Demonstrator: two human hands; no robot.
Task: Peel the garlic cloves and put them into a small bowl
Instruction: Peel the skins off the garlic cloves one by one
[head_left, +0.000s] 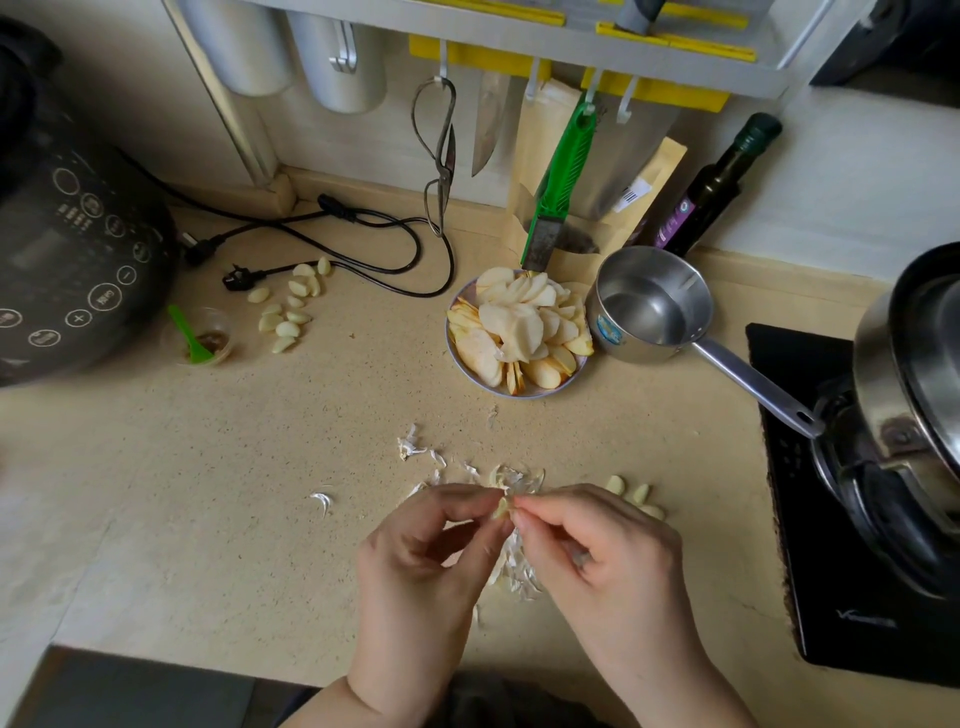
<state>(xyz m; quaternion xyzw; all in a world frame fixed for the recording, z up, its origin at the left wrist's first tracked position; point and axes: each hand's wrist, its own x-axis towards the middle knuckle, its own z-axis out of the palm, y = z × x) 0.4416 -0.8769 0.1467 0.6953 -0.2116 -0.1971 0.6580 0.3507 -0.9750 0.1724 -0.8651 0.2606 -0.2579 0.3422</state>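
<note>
**Two hands on one clove, low centre of the counter**

Both my hands are raised just above the counter (208, 467), fingertips meeting. My left hand (426, 551) pinches a garlic clove (501, 507) between thumb and forefinger; other fingers curl loosely under. My right hand (597, 551) pinches at the same clove's tip from the other side, thumb and forefinger together, remaining fingers folded in. Can't tell how much skin is on the clove.

Loose papery skins (467, 467) lie scattered on the counter under and beyond my fingers. Few cloves (631, 493) sit just right of my right hand. Bigger group of peeled cloves (291, 306) lies well apart, far left, near the black power plug (236, 275).

Containers:
- Small clear cup (200, 338), left, beside the dark cooker (67, 249): brownish residue and a green spoon (189, 332) standing in it.
- Plate (467, 369), centre back: heaped with sliced pale fruit, skin on some edges.
- Steel saucepan (649, 306), touching or just beside the plate: looks like clear water inside; handle reaches right to the black hob (831, 597).
- Lidded steel pot (914, 415) on the hob, right edge.

Writing: hob has a white logo starting with "V", rest unreadable. Cooker panel buttons carry small white text, too blurred. Saucepan has a blue sticker, illegible. Dark bottle (722, 182) at the back has a purple label, unreadable.
</note>
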